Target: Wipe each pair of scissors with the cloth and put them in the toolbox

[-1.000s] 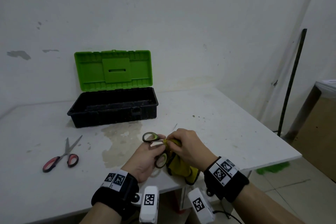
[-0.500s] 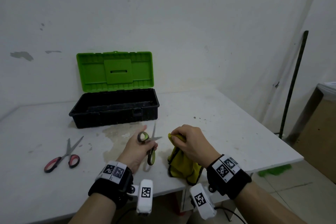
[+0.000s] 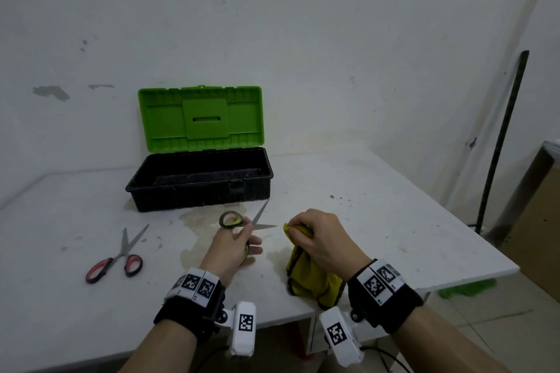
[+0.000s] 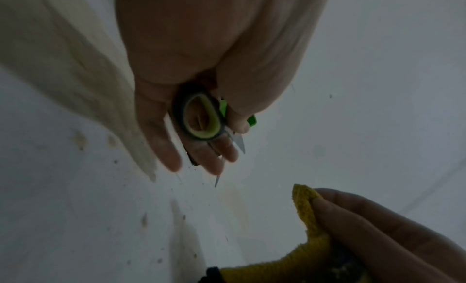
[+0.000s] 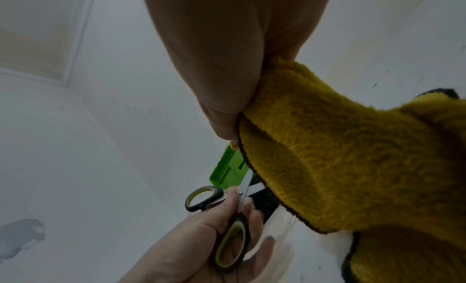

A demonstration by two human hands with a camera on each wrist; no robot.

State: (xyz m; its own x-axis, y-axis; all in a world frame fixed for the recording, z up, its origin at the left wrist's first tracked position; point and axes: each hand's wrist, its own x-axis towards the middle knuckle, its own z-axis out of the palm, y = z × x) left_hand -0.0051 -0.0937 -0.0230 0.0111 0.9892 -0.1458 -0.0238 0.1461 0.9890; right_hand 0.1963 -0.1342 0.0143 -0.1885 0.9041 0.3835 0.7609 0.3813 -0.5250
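My left hand [image 3: 239, 239] holds the green-and-black handled scissors [image 3: 231, 219] by the handles, blades spread apart and pointing right and up. The same scissors [image 5: 230, 223] show in the right wrist view, and their handle ring [image 4: 201, 118] in the left wrist view. My right hand [image 3: 315, 236] pinches the yellow cloth [image 3: 309, 278] a little to the right of the blade tips; the cloth [image 5: 340, 167] hangs down onto the table. A red-handled pair of scissors [image 3: 116, 257] lies on the table at the left. The black toolbox [image 3: 200, 188] stands open behind, its green lid [image 3: 201, 118] upright.
The white table [image 3: 378, 221] has a brownish stain in front of the toolbox and its right edge close to my right arm. A dark pole [image 3: 500, 145] leans on the wall at right, beside a brown cabinet [image 3: 536, 221].
The hands have drawn apart: the scissors left the cloth, moved left and their blades spread open. The right hand keeps the cloth, now clear of the blades.
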